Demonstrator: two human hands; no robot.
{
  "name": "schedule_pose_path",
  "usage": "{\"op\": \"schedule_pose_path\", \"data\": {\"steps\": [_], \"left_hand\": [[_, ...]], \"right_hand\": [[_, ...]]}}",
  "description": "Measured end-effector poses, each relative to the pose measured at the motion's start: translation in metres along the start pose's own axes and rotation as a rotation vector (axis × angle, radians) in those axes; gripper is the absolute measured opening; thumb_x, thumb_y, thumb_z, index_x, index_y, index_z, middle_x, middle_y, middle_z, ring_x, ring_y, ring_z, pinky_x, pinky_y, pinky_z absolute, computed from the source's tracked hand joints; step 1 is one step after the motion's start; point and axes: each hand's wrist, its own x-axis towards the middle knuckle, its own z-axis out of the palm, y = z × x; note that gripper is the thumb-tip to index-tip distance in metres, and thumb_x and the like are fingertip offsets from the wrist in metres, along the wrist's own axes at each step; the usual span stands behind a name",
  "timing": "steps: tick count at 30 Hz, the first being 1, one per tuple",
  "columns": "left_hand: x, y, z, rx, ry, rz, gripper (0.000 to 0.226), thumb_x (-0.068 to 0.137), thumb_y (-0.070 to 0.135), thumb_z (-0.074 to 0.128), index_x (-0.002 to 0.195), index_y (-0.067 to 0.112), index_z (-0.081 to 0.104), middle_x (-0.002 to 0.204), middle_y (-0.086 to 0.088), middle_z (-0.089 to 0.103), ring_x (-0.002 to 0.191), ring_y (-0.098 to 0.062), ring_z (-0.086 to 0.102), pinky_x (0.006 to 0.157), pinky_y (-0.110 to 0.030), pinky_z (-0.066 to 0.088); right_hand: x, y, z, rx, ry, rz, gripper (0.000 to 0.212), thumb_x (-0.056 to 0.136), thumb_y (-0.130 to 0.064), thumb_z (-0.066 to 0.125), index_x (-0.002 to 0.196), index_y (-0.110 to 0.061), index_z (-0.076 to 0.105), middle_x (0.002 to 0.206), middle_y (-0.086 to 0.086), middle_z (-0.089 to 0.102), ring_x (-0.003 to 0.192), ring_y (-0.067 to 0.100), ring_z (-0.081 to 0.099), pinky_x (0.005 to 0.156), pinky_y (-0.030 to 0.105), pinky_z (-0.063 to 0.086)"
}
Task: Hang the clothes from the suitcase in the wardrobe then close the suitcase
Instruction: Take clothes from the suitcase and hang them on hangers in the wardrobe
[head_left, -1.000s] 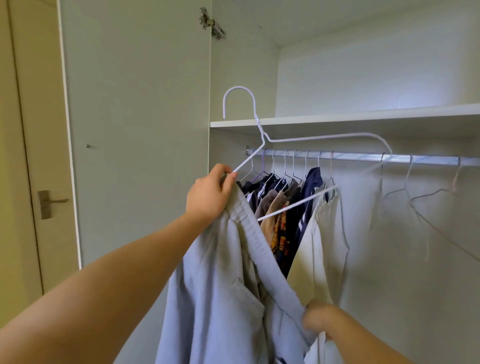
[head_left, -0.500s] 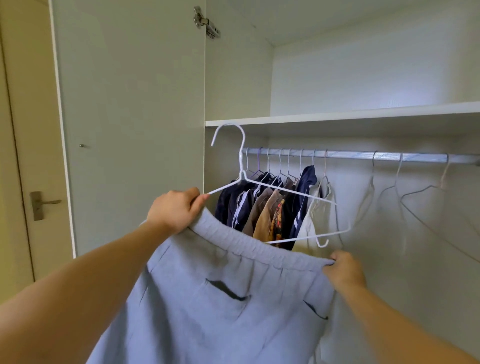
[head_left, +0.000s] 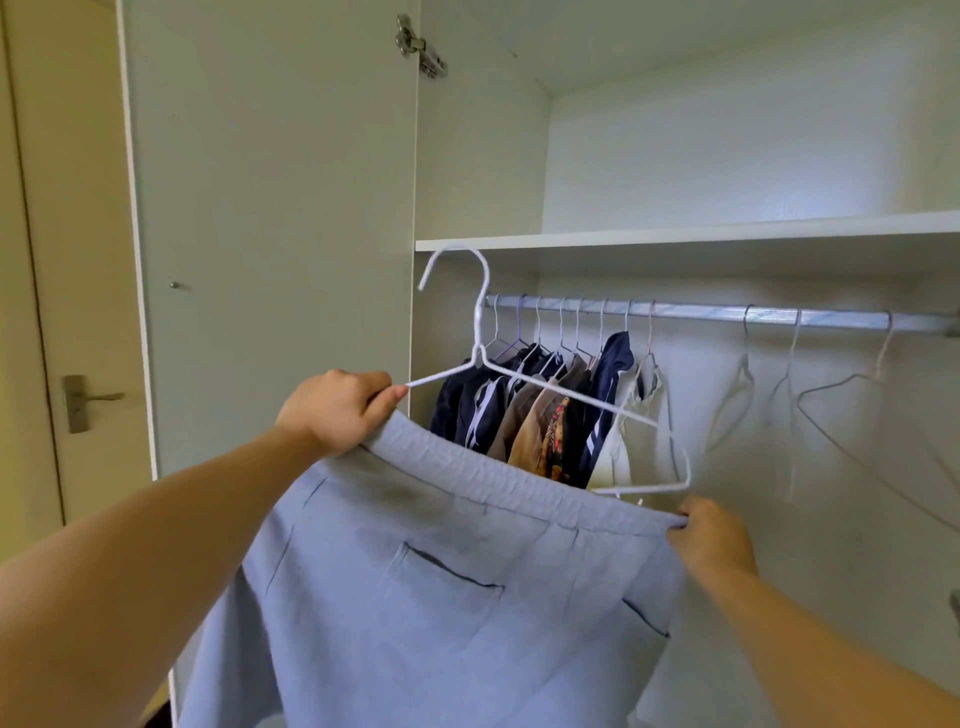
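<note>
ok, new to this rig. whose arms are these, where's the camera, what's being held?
No machine: a person works with bare hands. The one camera is worn on their head, looking forward and down, so both arms enter from below. No table; they face an open wardrobe. The left hand grips a pale blue garment by one end of its waistband, together with the tip of a white wire hanger. The right hand pinches the waistband's other end. Behind, a rail carries hung clothes on the left and bare hangers on the right. The suitcase is out of view.
</note>
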Motion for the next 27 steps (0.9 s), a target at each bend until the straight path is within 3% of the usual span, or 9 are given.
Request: {"op": "schedule_pose_path", "data": {"steps": [8, 13, 15, 18, 23, 25, 27], "left_hand": [[-0.008, -0.001, 0.0, 0.094, -0.131, 0.067, 0.039, 0.1, 0.04, 0.029, 0.062, 0.031, 0.028, 0.059, 0.006, 0.041, 0.065, -0.02, 0.045, 0.049, -0.019, 0.028], [-0.019, -0.016, -0.001, 0.059, -0.025, -0.082, 0.041, 0.099, 0.041, 0.034, 0.061, 0.026, 0.031, 0.057, 0.003, 0.042, 0.065, -0.024, 0.047, 0.049, -0.026, 0.028], [-0.022, -0.016, 0.002, 0.106, -0.078, -0.053, 0.04, 0.099, 0.041, 0.033, 0.062, 0.027, 0.031, 0.058, 0.004, 0.042, 0.066, -0.023, 0.047, 0.048, -0.025, 0.028], [-0.025, -0.008, 0.009, 0.2, -0.214, 0.055, 0.034, 0.1, 0.043, 0.03, 0.07, 0.025, 0.035, 0.06, 0.006, 0.04, 0.068, -0.021, 0.046, 0.05, -0.028, 0.028], [-0.032, 0.01, 0.029, 0.356, -0.361, 0.134, 0.043, 0.1, 0.047, 0.025, 0.099, 0.016, 0.055, 0.089, -0.006, 0.062, 0.082, -0.025, 0.056, 0.066, -0.028, 0.036], [-0.031, 0.017, 0.041, 0.308, -0.363, 0.05, 0.045, 0.099, 0.05, 0.026, 0.099, 0.016, 0.056, 0.096, -0.009, 0.065, 0.091, -0.028, 0.06, 0.072, -0.03, 0.041], [-0.028, 0.023, 0.047, 0.148, -0.345, -0.101, 0.047, 0.098, 0.054, 0.026, 0.087, 0.018, 0.055, 0.09, -0.008, 0.062, 0.09, -0.027, 0.059, 0.072, -0.031, 0.042]], "right_hand": [[-0.008, -0.005, -0.004, -0.042, 0.043, -0.047, 0.023, 0.093, -0.01, 0.046, 0.109, -0.007, 0.062, 0.108, 0.021, 0.064, 0.101, 0.038, 0.059, 0.081, 0.033, 0.046], [-0.009, -0.003, -0.001, -0.039, 0.059, -0.061, 0.016, 0.092, -0.005, 0.047, 0.099, 0.0, 0.061, 0.098, 0.023, 0.064, 0.092, 0.037, 0.059, 0.073, 0.032, 0.045], [-0.008, -0.005, -0.002, -0.02, 0.079, -0.077, 0.011, 0.092, -0.003, 0.046, 0.089, -0.002, 0.057, 0.09, 0.022, 0.063, 0.082, 0.033, 0.056, 0.07, 0.032, 0.044], [-0.009, -0.009, 0.003, 0.024, 0.089, -0.079, 0.014, 0.09, -0.001, 0.047, 0.094, 0.002, 0.06, 0.094, 0.025, 0.064, 0.087, 0.036, 0.059, 0.068, 0.031, 0.041], [-0.018, -0.035, -0.002, 0.297, 0.118, -0.217, 0.018, 0.084, 0.008, 0.051, 0.075, -0.008, 0.053, 0.079, 0.018, 0.061, 0.078, 0.032, 0.057, 0.061, 0.028, 0.036], [-0.023, -0.056, -0.004, 0.413, 0.035, -0.321, 0.027, 0.081, 0.008, 0.051, 0.066, -0.014, 0.049, 0.068, 0.007, 0.055, 0.068, 0.024, 0.05, 0.055, 0.027, 0.035], [-0.029, -0.075, -0.008, 0.617, -0.085, -0.36, 0.028, 0.078, 0.0, 0.054, 0.062, -0.022, 0.049, 0.069, 0.01, 0.058, 0.067, 0.023, 0.052, 0.062, 0.027, 0.041]]}}
